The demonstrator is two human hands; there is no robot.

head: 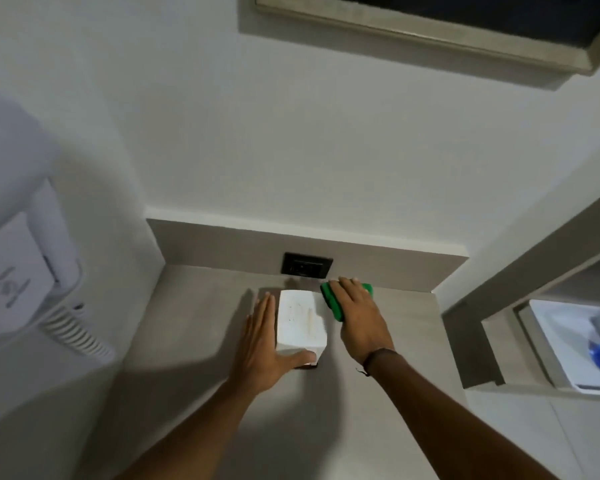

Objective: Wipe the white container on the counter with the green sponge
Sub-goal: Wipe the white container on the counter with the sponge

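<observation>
Two hands (left (pixel 262 344), right (pixel 359 318)), one white container (pixel 300 322), one green sponge (pixel 333 301), one socket (pixel 306 265), one counter (pixel 201 341).

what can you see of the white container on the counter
The white container is a small boxy block with flat faces and squared edges, matte white with faint brownish smudges on its top face. It stands on the grey counter, in front of the black wall socket. The left hand braces its left side, thumb across the near edge. The right hand presses the green sponge against its right side.
</observation>
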